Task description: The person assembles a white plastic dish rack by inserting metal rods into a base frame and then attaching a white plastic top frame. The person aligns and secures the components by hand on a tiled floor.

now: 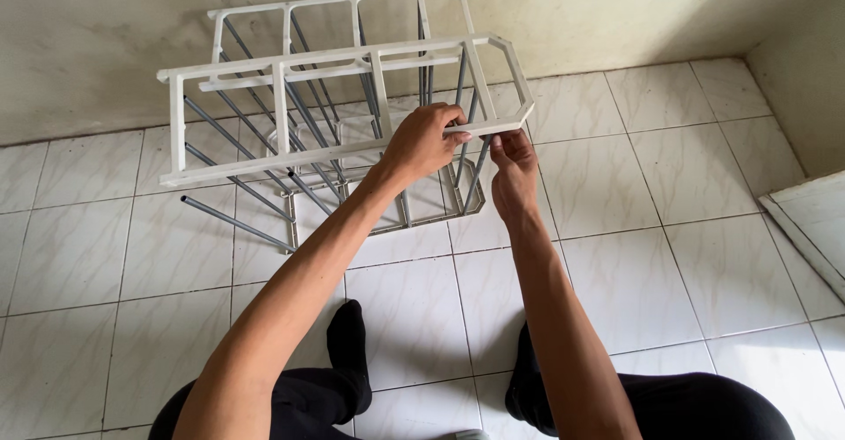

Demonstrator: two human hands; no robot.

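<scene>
Looking down from the head camera: both hands are up on the rack (352, 106), a white plastic frame joined by grey metal rods (238, 222), standing on the tiled floor (669, 255) close to the wall (106, 35) at the floor's far edge. The left hand (424, 141) is clamped over the near rail of the top frame (290, 63), fingers curled round the white bar. The right hand (513, 165) sits just beside it, fingertips pinching the same rail from below near the frame's angled right corner. The two hands are close together, almost touching. One rod at the lower left pokes out free, its end over the tiles. The person's feet in black socks (350, 352) rest on the floor below, well back from the rack.
</scene>
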